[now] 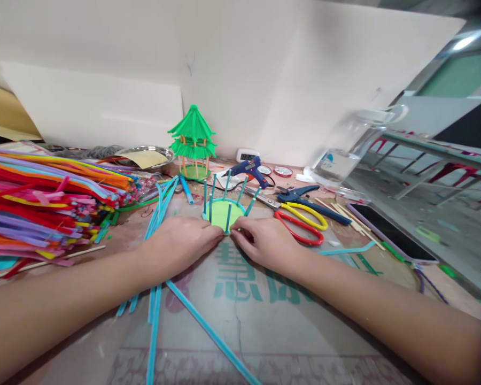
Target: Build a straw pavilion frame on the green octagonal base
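A light green disc [219, 213] with a fuzzy blue rim lies flat on the table, and several dark teal posts [228, 216] stand up from its edge. One post at the right leans outward. My left hand [180, 243] is closed at the near left of the rim, its fingertips pressed to the edge. On the other side of the front post, my right hand [266, 243] pinches the near edge with thumb and forefinger. The fingers cover what is between them. Loose blue pipe cleaners [155, 315] lie beneath and beside my left forearm.
Bundled coloured pipe cleaners [44, 200] fill the left side. Behind the disc stand a green pagoda model [193, 141] and a blue glue gun [252, 170]. Scissors [300, 230], pliers [316, 203], wooden sticks [355, 222], a phone [390, 232] and a clear jug [340, 160] are at the right.
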`<control>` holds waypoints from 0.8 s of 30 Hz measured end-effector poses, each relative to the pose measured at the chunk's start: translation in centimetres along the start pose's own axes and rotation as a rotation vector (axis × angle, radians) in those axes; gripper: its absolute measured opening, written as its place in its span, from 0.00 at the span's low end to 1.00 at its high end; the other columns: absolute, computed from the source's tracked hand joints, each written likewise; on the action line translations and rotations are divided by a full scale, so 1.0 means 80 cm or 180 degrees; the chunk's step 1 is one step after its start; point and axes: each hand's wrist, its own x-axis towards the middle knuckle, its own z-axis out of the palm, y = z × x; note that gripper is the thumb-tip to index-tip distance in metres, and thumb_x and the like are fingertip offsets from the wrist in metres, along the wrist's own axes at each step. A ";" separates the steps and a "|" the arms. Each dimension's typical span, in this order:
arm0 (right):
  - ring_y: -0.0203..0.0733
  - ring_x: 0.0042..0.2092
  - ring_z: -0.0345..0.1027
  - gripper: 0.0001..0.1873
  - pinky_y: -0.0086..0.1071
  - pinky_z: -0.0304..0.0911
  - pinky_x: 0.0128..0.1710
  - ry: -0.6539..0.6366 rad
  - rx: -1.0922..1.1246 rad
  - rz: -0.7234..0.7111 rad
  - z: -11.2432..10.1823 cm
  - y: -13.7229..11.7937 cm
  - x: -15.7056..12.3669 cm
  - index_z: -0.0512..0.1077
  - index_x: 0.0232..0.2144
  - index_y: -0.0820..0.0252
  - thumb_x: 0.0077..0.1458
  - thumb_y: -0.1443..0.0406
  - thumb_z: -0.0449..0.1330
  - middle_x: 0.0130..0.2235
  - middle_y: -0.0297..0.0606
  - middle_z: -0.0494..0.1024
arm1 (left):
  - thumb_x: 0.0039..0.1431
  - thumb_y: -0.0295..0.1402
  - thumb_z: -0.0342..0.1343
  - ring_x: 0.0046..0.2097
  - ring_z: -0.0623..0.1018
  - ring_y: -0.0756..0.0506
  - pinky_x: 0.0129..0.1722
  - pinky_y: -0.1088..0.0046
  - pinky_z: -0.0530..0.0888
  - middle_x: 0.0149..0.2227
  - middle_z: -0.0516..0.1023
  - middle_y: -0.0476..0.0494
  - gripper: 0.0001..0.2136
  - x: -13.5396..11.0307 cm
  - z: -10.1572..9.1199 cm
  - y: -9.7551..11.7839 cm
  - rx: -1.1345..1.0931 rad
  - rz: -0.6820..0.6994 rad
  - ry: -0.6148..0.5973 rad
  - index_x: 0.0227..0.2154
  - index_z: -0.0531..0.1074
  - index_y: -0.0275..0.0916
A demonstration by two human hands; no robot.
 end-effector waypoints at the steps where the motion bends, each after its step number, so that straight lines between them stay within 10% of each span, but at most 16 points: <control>1: 0.41 0.31 0.74 0.12 0.30 0.51 0.29 -0.0008 -0.0010 0.0000 0.000 0.000 0.000 0.76 0.40 0.58 0.64 0.61 0.54 0.30 0.38 0.82 | 0.70 0.35 0.51 0.33 0.80 0.44 0.29 0.69 0.66 0.31 0.80 0.49 0.09 0.000 0.000 0.000 0.0017 0.0014 0.0014 0.38 0.75 0.41; 24: 0.39 0.30 0.70 0.14 0.30 0.45 0.28 0.0084 -0.0047 -0.0001 0.008 0.005 0.005 0.76 0.40 0.56 0.65 0.56 0.55 0.28 0.35 0.80 | 0.69 0.39 0.50 0.34 0.82 0.43 0.27 0.70 0.61 0.33 0.83 0.48 0.10 0.008 0.004 -0.002 0.0050 -0.0532 -0.0160 0.39 0.76 0.43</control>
